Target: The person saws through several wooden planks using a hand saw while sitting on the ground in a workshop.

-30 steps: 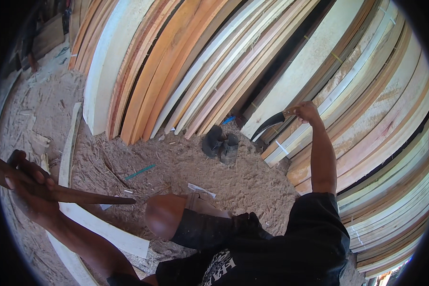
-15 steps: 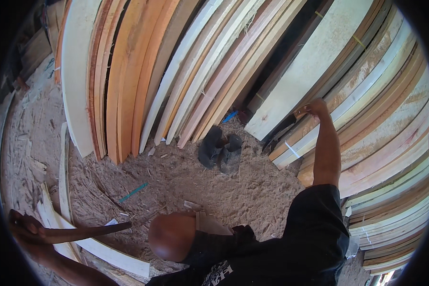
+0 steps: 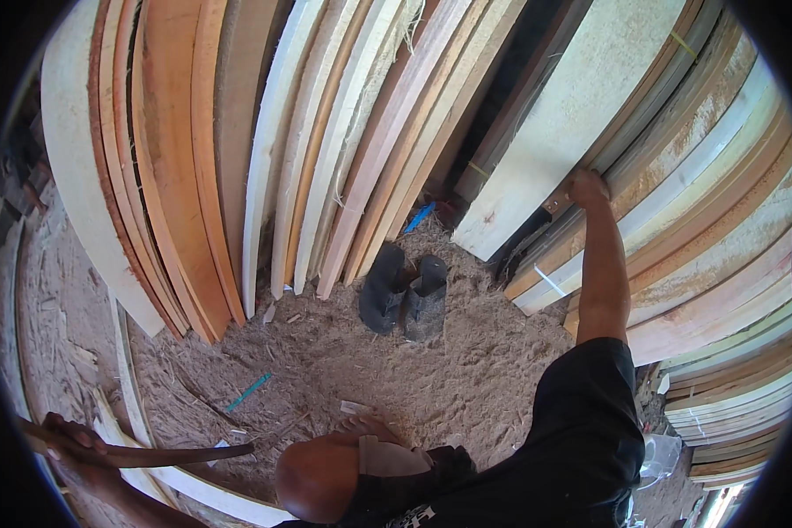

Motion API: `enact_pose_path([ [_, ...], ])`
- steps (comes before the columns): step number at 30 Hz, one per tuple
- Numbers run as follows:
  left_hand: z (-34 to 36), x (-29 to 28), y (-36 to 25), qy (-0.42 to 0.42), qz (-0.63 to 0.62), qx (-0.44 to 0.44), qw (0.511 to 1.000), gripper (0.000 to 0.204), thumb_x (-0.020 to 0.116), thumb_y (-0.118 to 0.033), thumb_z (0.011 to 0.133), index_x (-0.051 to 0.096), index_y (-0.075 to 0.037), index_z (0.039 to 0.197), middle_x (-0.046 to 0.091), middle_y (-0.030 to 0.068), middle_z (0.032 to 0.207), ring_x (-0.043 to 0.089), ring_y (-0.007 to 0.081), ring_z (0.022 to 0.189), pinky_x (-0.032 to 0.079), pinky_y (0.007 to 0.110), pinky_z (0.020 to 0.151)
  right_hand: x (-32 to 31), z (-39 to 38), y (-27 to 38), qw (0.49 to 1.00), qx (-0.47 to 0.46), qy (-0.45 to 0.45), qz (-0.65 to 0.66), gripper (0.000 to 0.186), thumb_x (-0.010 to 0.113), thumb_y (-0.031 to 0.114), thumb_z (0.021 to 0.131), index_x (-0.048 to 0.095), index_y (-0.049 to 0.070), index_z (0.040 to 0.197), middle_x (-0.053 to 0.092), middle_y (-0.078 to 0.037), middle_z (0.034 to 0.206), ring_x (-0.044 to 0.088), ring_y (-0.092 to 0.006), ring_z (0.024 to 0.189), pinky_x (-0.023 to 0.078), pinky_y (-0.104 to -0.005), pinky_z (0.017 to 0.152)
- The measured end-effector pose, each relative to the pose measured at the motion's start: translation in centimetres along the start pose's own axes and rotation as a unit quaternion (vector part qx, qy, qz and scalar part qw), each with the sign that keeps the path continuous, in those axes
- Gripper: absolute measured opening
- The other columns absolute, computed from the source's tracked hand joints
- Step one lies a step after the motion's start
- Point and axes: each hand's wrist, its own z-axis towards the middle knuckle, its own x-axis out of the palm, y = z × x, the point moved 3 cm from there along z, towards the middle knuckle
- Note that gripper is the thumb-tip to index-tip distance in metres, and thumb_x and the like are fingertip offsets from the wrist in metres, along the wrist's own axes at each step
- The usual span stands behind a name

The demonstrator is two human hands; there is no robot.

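At the lower left, my left hand [image 3: 79,449] is closed around a narrow brown wooden strip [image 3: 180,456], whose free end points right over the ground. My right arm reaches far out to the upper right. My right hand [image 3: 587,187] is closed against the edges of leaning boards, on a brown-handled tool [image 3: 554,204] with a dark blade-like part below it. The fingers and boards hide much of this tool, so its exact kind is unclear. Just left of it leans a wide pale board [image 3: 563,132].
Rows of upright boards [image 3: 180,158] curve across the back, with more stacked boards [image 3: 739,396] at right. A pair of dark sandals [image 3: 403,295] rests on the sandy ground, near a blue object [image 3: 421,216] and teal strip [image 3: 249,392]. Pale offcuts [image 3: 224,495] lie lower left.
The view has shifted, so the left boards appear farther left. My left hand has come slightly lower and inward with the strip. My right hand stays at the boards, nearly in place.
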Motion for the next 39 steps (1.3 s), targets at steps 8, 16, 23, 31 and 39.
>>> enact_pose_path([
  [8,-0.6,1.4,1.2,0.052,-0.028,-0.007,0.998,0.071,0.046,-0.064,0.09,0.047,0.001,0.117,0.043,0.0003,0.064,0.039,0.0058,0.047,0.031,0.018,0.041,1.9,-4.7,5.0,0.944,0.1,-0.293,0.114,0.045,0.071,0.015,0.076,0.057,0.002,0.117,0.054,-0.019,0.124,0.05,-0.036,0.115,0.04,-0.0437,0.1],
  [16,-3.2,14.6,-1.9,0.241,-0.23,-0.005,0.943,0.06,0.045,-0.052,0.096,0.04,-0.001,0.128,0.05,0.0038,0.067,0.045,0.0098,0.041,0.04,0.02,0.035,4.0,-25.4,27.3,0.778,-0.132,0.107,0.605,0.027,0.072,0.026,0.083,0.069,0.009,0.103,0.07,-0.011,0.093,0.069,-0.0215,0.082,0.054,-0.033,0.075],
  [23,-8.4,26.4,-8.9,0.393,-0.374,-0.034,0.839,0.075,0.056,-0.06,0.087,0.039,0.004,0.124,0.059,0.0125,0.068,0.056,0.0173,0.043,0.048,0.025,0.039,-13.2,-30.9,35.1,0.558,-0.412,0.024,0.72,0.066,0.074,0.032,0.082,0.045,0.002,0.133,0.059,-0.022,0.114,0.059,-0.0325,0.108,0.048,-0.0416,0.089],
  [31,-12.3,30.1,-13.6,0.454,-0.204,0.12,0.859,0.082,0.063,-0.063,0.08,0.051,0.001,0.13,0.064,0.017,0.111,0.064,0.0256,0.096,0.05,0.038,0.087,-15.0,-24.2,24.5,0.601,-0.137,-0.234,0.752,0.035,0.061,0.031,0.093,0.049,0.004,0.111,0.053,0.0,0.063,0.054,-0.0077,0.054,0.045,-0.025,0.043],
  [39,-9.5,23.0,0.2,0.479,-0.059,-0.104,0.87,0.039,0.064,-0.032,0.092,0.061,0.004,0.107,0.066,0.0096,0.084,0.063,0.0137,0.077,0.051,0.027,0.071,-9.2,-10.7,4.4,0.658,0.108,-0.383,0.64,0.034,0.064,0.033,0.09,0.056,0.002,0.102,0.058,-0.005,0.065,0.057,-0.0139,0.058,0.047,-0.0297,0.053],
])
